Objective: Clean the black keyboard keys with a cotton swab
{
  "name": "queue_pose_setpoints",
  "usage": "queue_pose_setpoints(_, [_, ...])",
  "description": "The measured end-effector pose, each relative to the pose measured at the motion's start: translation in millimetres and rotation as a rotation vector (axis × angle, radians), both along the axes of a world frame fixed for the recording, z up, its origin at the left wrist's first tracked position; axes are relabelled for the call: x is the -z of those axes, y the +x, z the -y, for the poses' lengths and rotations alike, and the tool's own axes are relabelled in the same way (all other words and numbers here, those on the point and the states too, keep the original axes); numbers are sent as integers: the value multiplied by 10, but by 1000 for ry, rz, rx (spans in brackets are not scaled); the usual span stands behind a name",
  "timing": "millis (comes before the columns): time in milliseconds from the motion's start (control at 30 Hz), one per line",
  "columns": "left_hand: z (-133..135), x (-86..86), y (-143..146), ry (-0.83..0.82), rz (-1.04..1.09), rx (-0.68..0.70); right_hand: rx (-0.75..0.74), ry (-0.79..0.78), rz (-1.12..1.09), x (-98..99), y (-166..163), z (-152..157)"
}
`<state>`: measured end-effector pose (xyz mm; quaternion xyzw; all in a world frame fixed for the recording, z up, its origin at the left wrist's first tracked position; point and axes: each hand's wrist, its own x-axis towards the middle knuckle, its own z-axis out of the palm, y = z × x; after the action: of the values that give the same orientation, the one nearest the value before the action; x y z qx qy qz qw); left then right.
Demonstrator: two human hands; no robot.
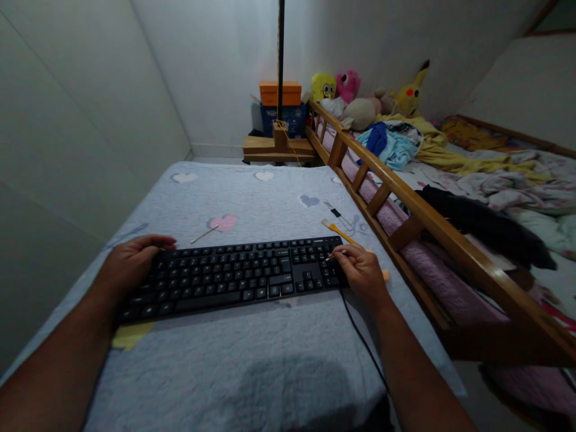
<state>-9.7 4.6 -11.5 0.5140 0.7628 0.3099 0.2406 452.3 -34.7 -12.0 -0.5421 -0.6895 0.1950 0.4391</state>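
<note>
There are one left hand, one right hand, one full-size keyboard, two cotton swabs, one yellow-handled brush and one wire keycap puller. Boxes number two. At least three plush toys show, among them one SpongeBob and one Pikachu.
</note>
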Motion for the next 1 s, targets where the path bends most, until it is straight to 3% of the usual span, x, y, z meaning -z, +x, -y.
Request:
queue_pose_setpoints(267, [9, -67, 68, -17, -1, -27, 71, 16, -1, -21, 70, 3])
queue_pose_setpoints(700, [-28, 55, -39, 8, -12, -8, 4, 17, 5, -11, 9, 5])
queue_pose_setpoints(1000, [-7, 19, -4, 14, -4, 0, 6, 13, 13, -18, 18, 3])
